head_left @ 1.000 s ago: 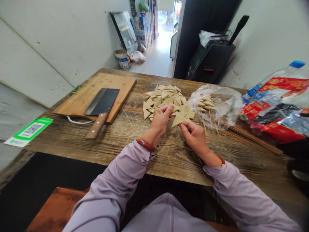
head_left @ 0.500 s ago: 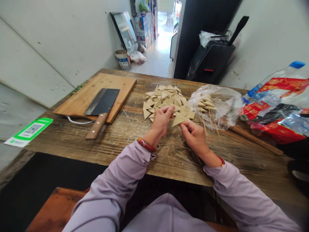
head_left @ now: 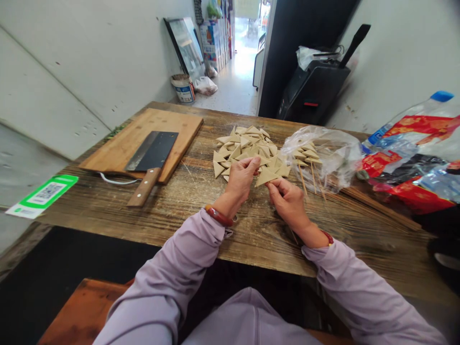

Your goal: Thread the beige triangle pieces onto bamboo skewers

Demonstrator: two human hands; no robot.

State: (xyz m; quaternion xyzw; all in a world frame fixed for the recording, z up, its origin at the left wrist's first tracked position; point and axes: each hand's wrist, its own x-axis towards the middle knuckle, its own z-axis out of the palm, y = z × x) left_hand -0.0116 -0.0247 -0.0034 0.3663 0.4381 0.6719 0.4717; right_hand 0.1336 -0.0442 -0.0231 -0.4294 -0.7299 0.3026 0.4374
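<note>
My right hand [head_left: 288, 200] is closed around a thin wooden skewer [head_left: 295, 236], whose lower end pokes out beneath the palm. At the fingertips, a flat tan triangle [head_left: 267, 176], like a piece of bean curd, sits at the skewer's upper end. Just left of it, my left hand [head_left: 241, 178] is pinched, thumb against curled fingers; whatever it may hold is hidden. Beyond both hands lies a heap of similar tan triangles [head_left: 247, 141] on the wooden table [head_left: 201, 215].
To the left, a cleaver [head_left: 153, 153] rests on a cutting board [head_left: 143, 124], its handle over the front edge. On the right are a clear plastic bag [head_left: 334, 153], filled skewers [head_left: 307, 154], loose skewers [head_left: 381, 208] and a blue-capped bottle [head_left: 409, 120].
The triangle at my right fingertips has tilted slightly and shifted a little to the left. Both hands stay almost in place; the heap looks the same.
</note>
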